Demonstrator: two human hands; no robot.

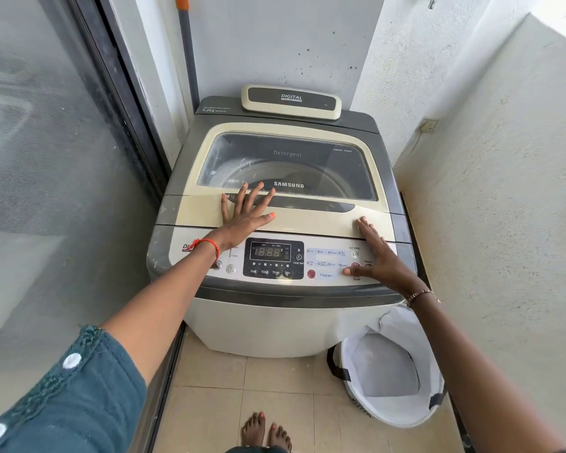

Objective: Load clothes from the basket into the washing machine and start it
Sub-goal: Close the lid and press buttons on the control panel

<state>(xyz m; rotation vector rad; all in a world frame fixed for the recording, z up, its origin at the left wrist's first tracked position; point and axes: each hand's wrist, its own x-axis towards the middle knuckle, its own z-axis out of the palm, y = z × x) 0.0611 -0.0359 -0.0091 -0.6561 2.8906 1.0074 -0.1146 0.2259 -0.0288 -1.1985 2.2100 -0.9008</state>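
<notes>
A grey and cream top-loading washing machine (285, 178) stands in front of me with its glass lid (291, 161) down. My left hand (242, 214) lies flat on the lid's front part, fingers spread, holding nothing. My right hand (378, 253) rests on the right end of the control panel (275, 259), fingers apart, its thumb beside the round red button (355, 265). The panel's display (268, 252) shows lit digits. The white laundry basket (392, 371) stands on the floor at the machine's lower right, and I see no clothes inside it.
A glass sliding door (56, 178) closes off the left side. White walls (504, 191) stand close behind and to the right. A mop handle (187, 50) leans in the back left corner. My bare feet (265, 433) stand on the beige tiled floor (242, 387).
</notes>
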